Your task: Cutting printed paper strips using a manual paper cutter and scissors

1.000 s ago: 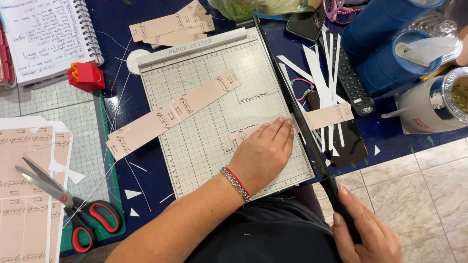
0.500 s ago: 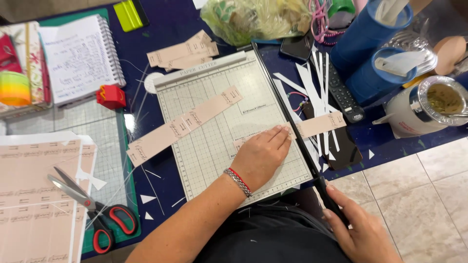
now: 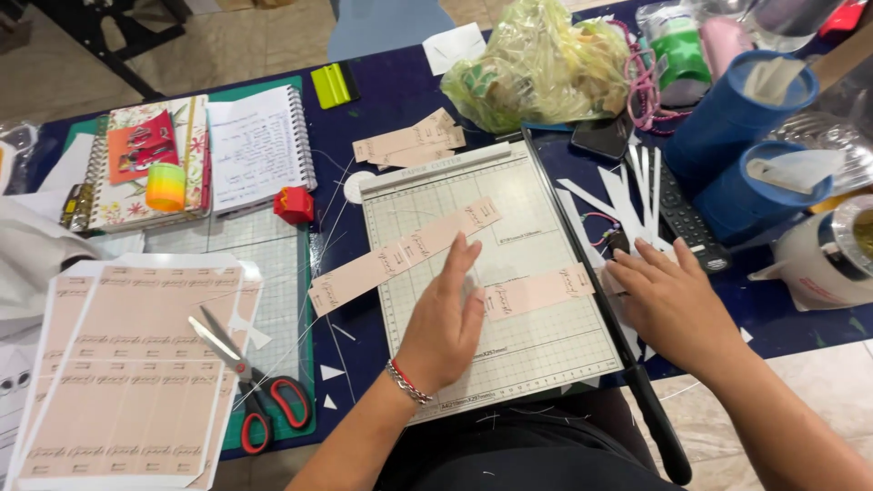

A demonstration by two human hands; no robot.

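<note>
Pink strip [image 3: 538, 292] lies between both flat hands.

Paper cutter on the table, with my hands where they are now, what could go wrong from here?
The left hand rests flat on the short pink strip, which crosses the cutting edge; a nudge could skew the cut. The right hand lies just beyond the blade arm, so fingers could get nicked. The long pink strip overhangs the board loose and could slide off.

Head-worn camera looks steeply down, close over the paper cutter [image 3: 491, 282].
</note>
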